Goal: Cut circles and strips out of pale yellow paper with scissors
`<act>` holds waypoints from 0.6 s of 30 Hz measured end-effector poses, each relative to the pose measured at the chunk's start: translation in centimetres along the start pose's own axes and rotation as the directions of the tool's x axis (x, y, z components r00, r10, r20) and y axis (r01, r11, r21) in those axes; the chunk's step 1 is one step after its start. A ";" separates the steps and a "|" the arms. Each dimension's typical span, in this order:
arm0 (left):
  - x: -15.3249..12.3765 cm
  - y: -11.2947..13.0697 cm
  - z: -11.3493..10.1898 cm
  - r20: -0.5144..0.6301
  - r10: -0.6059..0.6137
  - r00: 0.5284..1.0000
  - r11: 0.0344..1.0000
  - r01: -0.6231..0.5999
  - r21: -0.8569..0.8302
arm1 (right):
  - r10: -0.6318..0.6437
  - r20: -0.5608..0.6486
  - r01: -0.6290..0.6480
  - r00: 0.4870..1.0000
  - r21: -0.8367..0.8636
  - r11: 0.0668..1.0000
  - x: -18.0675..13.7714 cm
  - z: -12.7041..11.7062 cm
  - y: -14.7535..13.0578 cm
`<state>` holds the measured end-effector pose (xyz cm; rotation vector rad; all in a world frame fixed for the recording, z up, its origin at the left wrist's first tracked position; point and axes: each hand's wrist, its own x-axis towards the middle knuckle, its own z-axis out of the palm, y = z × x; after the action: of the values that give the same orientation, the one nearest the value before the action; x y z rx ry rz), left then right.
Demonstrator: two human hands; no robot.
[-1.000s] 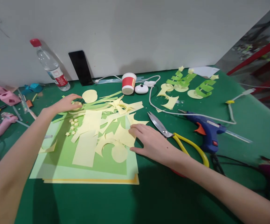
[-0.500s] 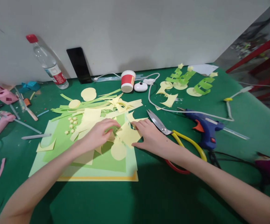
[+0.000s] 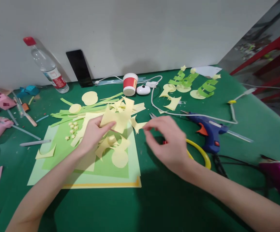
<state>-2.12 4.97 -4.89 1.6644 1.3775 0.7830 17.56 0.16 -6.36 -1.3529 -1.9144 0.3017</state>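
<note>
In the head view my left hand (image 3: 94,131) pinches a pale yellow piece of paper (image 3: 117,120) between thumb and fingers, lifted above the paper pile. My right hand (image 3: 170,143) hovers over the scissors (image 3: 199,149), fingers curved and slightly blurred, with nothing visible in them. It hides most of the scissors; part of the yellow handle and the blade tip show. A yellow paper scrap (image 3: 137,125) lies just left of my right fingertips. Below the held piece are curved yellow offcuts (image 3: 103,146) and a yellow paper circle (image 3: 120,158) on green sheets (image 3: 82,175).
Small paper stars (image 3: 72,127) and green strips (image 3: 82,112) lie at left. Along the wall stand a bottle (image 3: 50,71), a phone (image 3: 79,68) and a paper cup (image 3: 130,84). A blue glue gun (image 3: 211,132), white cable (image 3: 193,115) and green paper spirals (image 3: 206,88) are at right.
My left hand has raised the piece of paper off the pile. My right hand has left the paper and moved right, over the scissors. The view has shifted slightly.
</note>
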 end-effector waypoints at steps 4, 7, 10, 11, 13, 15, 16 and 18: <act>0.4 -0.2 -0.7 -0.036 0.007 0.999 0.996 -0.010 -0.090 | -0.110 0.327 0.097 0.939 0.057 0.994 -1.8 2.9 -0.5; 0.2 0.4 -1.3 -0.047 -0.010 0.999 0.999 0.008 -0.037 | -0.128 0.453 0.106 0.882 0.074 0.992 -2.8 4.5 -0.6; -0.6 1.5 -2.4 0.006 -0.006 1.000 0.993 0.006 0.116 | -0.117 0.504 0.079 0.856 0.096 0.992 -3.1 4.7 -0.5; -0.9 1.9 -2.8 0.053 0.032 0.998 0.968 -0.044 0.249 | -0.111 0.512 0.064 0.852 0.108 0.992 -3.1 4.6 -0.4; -1.3 2.4 -3.4 0.115 0.169 0.979 0.831 -0.204 0.517 | -0.102 0.521 0.030 0.848 0.144 0.989 -2.9 4.4 -0.2; -1.4 2.5 -3.8 0.155 0.253 0.955 0.686 -0.290 0.668 | -0.090 0.520 -0.013 0.850 0.191 0.981 -2.8 4.3 -0.1; -1.2 2.4 -4.0 0.162 0.236 0.958 0.675 -0.282 0.682 | -0.080 0.515 -0.039 0.854 0.217 0.975 -2.7 4.3 0.0; -0.8 2.2 -4.1 0.137 0.126 0.983 0.761 -0.184 0.622 | -0.048 0.497 -0.105 0.866 0.275 0.956 -2.5 4.2 -0.1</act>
<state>-4.81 4.89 -1.03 2.3300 1.5557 0.3224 14.94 -1.11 -10.28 -1.1735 -2.1502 0.9995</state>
